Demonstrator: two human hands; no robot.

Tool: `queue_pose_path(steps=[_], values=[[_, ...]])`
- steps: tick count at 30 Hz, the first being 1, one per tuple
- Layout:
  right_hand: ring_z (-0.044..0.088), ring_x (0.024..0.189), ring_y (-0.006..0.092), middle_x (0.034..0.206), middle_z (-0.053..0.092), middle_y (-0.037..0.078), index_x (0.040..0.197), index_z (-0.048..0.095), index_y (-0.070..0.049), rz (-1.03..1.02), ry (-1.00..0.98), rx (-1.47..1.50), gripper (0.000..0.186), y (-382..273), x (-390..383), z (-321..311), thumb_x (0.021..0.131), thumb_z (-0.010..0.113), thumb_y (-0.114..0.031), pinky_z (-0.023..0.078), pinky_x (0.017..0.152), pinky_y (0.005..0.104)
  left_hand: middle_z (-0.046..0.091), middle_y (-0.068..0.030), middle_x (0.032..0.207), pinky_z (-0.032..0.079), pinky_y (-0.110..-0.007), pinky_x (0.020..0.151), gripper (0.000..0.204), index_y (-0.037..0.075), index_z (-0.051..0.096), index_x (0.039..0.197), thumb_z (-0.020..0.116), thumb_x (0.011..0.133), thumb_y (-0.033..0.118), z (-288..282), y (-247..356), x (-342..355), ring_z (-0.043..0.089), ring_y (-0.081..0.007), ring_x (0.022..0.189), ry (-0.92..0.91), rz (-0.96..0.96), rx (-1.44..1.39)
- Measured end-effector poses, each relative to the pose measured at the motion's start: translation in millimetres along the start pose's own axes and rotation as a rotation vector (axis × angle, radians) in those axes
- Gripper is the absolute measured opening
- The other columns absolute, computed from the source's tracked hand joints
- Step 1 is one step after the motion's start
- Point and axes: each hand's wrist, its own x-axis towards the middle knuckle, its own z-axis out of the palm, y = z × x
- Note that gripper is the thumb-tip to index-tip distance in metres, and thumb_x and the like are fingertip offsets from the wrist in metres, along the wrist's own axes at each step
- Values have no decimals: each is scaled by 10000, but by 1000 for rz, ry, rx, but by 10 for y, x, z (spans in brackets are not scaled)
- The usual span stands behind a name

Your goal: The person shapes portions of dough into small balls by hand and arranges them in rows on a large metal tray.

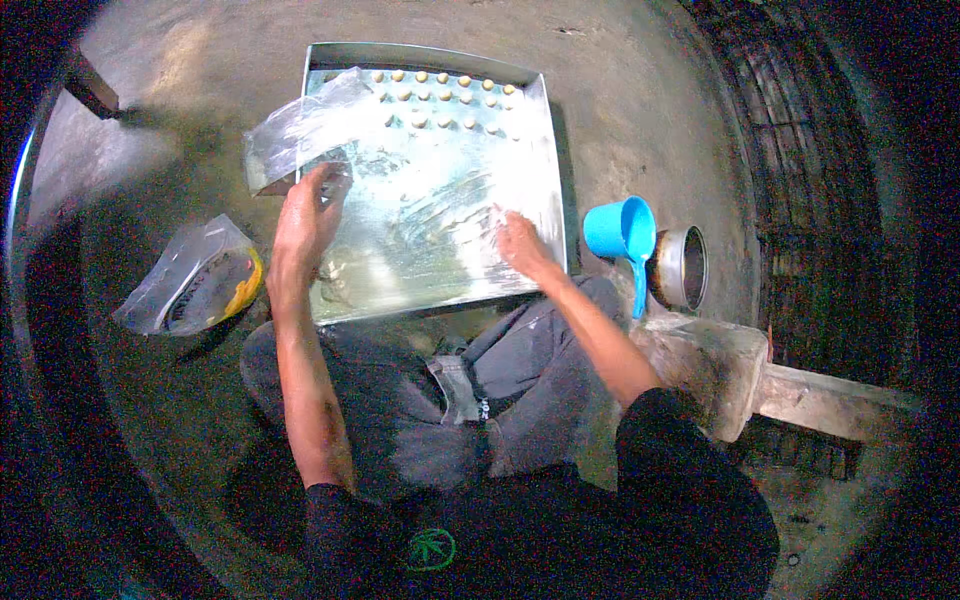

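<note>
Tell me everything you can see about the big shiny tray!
The tray is a large, square, silver metal pan with a low raised rim, lying flat on the grey floor in front of the seated person's knees. Small pale dough balls sit in rows along its far edge; the rest looks bare and greasy. A clear plastic sheet hangs over its far left corner. The left hand holds that sheet at the tray's left edge, and the right hand rests inside near the right rim.
</note>
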Motion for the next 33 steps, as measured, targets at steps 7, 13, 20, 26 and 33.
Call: queue_pose_path(steps=[7,13,20,26,33], values=[[576,1026,418,1075,612,271,1146,586,22,-137,-294,275,348,-1184,-329,48,949,429,-218,465,887,443,642,-192,1123,483,-378,882,351,15,579,1181,613,859,151,7,-110,55,627,-311,1035,-19,46,34],[586,1074,368,1143,617,246,1232,565,-1,-83,96,395,359,-654,-61,-239,908,494,-138,440,964,402,627,-211,1145,463,-384,916,396,19,571,1206,610,819,91,-19,-230,80,603,-340,1077,1,45,26],[516,1102,422,1134,565,287,1361,402,21,231,167,1,484,-81,114,13,914,456,-157,405,965,441,645,-168,1143,479,-372,894,327,25,592,1176,610,872,146,30,-234,49,622,-294,1055,13,46,40],[469,1161,430,1271,480,305,1259,483,67,-150,-427,272,453,-1344,145,304,840,436,-100,346,1042,442,620,-185,1179,462,-379,932,418,19,560,1218,605,807,79,2,-144,15,595,-326,1100,-35,-74,-29],[517,1196,311,1290,523,251,1304,467,34,-81,-408,681,385,-1848,184,650,948,443,-112,408,1010,385,620,-225,1150,463,-392,915,437,9,548,1231,588,800,65,-28,-155,84,597,-349,1086,-24,18,13]])
